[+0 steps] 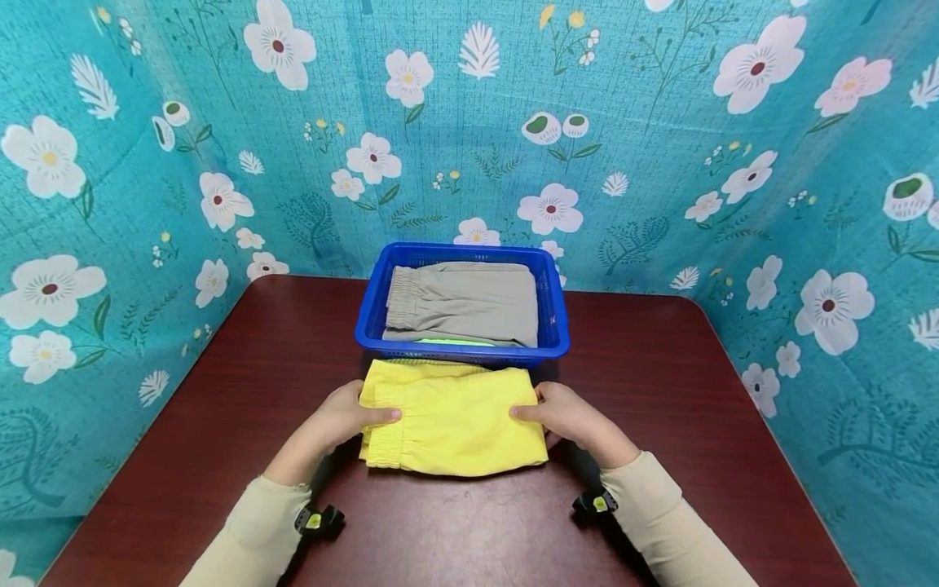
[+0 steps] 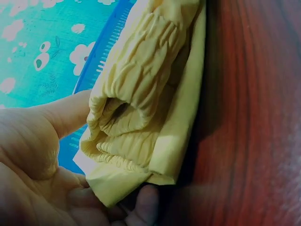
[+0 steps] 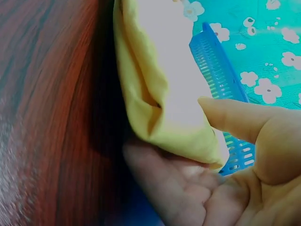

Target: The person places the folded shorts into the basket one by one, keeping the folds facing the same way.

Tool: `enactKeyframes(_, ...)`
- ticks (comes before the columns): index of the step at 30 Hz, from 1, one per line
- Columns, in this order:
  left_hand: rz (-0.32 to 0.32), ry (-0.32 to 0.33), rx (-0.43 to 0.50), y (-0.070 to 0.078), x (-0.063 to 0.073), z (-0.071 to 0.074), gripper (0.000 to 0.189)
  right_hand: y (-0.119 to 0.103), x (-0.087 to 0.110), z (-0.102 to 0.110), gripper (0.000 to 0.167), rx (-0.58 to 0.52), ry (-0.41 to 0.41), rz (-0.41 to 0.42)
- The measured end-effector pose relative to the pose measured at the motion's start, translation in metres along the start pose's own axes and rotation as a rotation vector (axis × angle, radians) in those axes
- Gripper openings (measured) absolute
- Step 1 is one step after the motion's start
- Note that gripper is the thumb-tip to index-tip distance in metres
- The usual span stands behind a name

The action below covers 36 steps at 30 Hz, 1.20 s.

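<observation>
Folded yellow elastic-waist shorts or trousers (image 1: 458,424) are held between both hands, just in front of a blue basket (image 1: 462,352). My left hand (image 1: 345,420) grips the gathered waistband end, thumb on top and fingers underneath. At the opposite end my right hand (image 1: 568,414) pinches the folded edge the same way. The left wrist view shows the layered waistband (image 2: 136,80) from its side. In the right wrist view the fingers (image 3: 164,181) lie under the yellow cloth (image 3: 174,127).
Inside the basket lies a folded grey garment (image 1: 469,302), with a strip of bright green cloth (image 1: 455,342) showing at its front. The dark red-brown table (image 1: 293,326) has rounded back corners. Flowered teal fabric (image 1: 469,163) hangs behind and on both sides.
</observation>
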State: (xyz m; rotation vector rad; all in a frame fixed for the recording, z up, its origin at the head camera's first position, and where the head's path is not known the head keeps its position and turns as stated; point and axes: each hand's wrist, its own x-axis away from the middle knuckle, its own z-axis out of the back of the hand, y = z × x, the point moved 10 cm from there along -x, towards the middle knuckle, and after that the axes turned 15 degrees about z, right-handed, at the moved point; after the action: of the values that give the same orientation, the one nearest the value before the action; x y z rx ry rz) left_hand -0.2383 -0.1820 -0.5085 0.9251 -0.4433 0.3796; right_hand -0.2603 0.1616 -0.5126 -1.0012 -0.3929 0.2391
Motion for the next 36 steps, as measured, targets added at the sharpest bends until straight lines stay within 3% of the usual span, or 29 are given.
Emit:
enactKeyframes(8, 0.058, 0.016, 0.022, -0.005, -0.003, 0.007, 0.094, 0.008, -0.005, -0.021, 0.047, -0.253, -0.140, 0.004)
enactKeyframes(15, 0.086, -0.102, 0.147, -0.008, -0.008, 0.001, 0.078, 0.011, -0.009, -0.028, 0.046, -0.371, -0.199, 0.028)
enactKeyframes(23, 0.094, -0.206, 0.283, -0.013, -0.012, -0.004, 0.057, 0.014, -0.010, -0.032, 0.046, -0.410, -0.250, 0.051)
enactKeyframes(36, 0.063, -0.289, 0.241, -0.007, -0.004, -0.004, 0.064, 0.000, -0.002, -0.027, 0.049, -0.446, -0.343, 0.093)
